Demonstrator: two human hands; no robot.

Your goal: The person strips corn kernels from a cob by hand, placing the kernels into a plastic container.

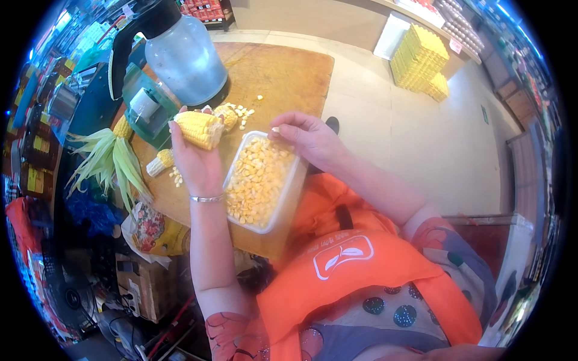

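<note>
My left hand (197, 164), a bracelet at its wrist, holds a thick piece of yellow corn cob (196, 128) with its cut end facing right. A white plastic tub (283, 205) full of loose corn kernels (259, 180) sits at the table's near edge, between my forearms. Over its far right corner is my right hand (314, 137), thumb and forefinger pinched on a small pale piece, apparently a kernel (275, 129). Behind the held cob lies another cob piece (227, 116), partly hidden, beside scattered kernels (244, 113). A partly stripped cob (160, 163) rests left of my left hand.
On the wooden table (289, 72) stand a large jug (187, 63) with a black handle and a green tape dispenser (151, 113). A corn ear with pulled-back husks (106, 153) overhangs the left edge. Yellow egg trays (417, 56) are stacked on the floor; a fan (70, 295) stands lower left.
</note>
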